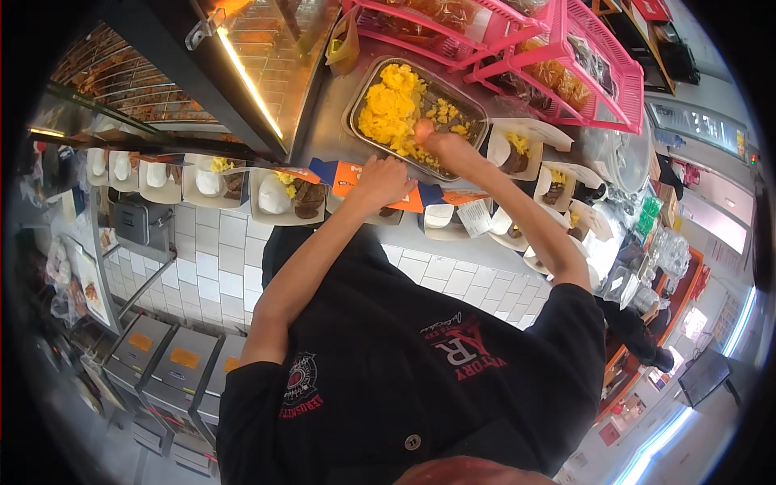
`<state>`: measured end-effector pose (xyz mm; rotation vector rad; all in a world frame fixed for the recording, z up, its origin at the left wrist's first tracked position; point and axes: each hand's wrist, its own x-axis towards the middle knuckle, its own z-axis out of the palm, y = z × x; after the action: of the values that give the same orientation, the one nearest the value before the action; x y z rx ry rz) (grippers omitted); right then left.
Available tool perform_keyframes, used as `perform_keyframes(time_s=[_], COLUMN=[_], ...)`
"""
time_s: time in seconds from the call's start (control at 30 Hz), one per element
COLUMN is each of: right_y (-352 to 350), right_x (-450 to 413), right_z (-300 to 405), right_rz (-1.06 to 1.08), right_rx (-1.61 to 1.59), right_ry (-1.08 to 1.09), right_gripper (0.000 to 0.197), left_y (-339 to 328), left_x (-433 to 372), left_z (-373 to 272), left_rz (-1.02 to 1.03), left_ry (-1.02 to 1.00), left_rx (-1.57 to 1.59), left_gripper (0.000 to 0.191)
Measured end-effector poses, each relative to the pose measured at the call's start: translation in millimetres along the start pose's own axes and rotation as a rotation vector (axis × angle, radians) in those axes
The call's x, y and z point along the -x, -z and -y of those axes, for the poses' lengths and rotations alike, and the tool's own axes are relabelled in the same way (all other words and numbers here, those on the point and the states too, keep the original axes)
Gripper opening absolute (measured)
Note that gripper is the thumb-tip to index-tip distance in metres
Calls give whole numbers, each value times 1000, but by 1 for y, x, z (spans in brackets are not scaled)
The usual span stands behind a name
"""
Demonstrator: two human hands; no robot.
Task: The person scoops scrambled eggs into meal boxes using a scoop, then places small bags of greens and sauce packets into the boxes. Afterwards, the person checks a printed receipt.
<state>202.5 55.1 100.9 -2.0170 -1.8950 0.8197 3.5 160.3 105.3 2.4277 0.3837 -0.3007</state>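
My right hand (451,151) is at a metal tray (479,106) of scrambled egg (391,106), closed around a small orange-pink thing, perhaps a utensil's end, that touches the egg. My left hand (383,180) lies over the orange and blue lid flaps (347,176) of paper food boxes, just below the tray; whether its fingers grip a flap is unclear. Below that hand, a box is partly hidden. To its left, an open paper box (257,209) holds white rice (276,195), brown meat (309,200) and a little egg. A white slip with writing (474,218) lies on a box at the right.
Rows of filled boxes line the steel counter's edge on both sides. Pink plastic baskets (533,60) with bagged food stand behind the tray. A lit glass warming cabinet (260,79) is at the upper left. A person's dark-clothed leg (636,333) shows at far right.
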Motion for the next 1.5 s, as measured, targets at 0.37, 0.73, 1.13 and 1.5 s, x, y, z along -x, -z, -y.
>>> perform_keyframes(time_s=[0.37, 0.73, 1.13, 1.5], right_y=[23, -17, 19, -1], right_x=[17, -8, 18, 2], right_z=[-1, 21, -35, 29], right_rz=[51, -245, -210, -28], right_rx=[97, -538, -1112, 41], right_ry=[-256, -435, -754, -44], right_gripper=[19, 23, 23, 17], left_y=[-2, -3, 1, 1], left_x=[0, -3, -3, -2], left_z=[0, 6, 4, 2], left_rz=[89, 127, 148, 169], left_ry=[46, -3, 4, 35], left_rx=[27, 30, 24, 24], left_gripper=[45, 46, 48, 45])
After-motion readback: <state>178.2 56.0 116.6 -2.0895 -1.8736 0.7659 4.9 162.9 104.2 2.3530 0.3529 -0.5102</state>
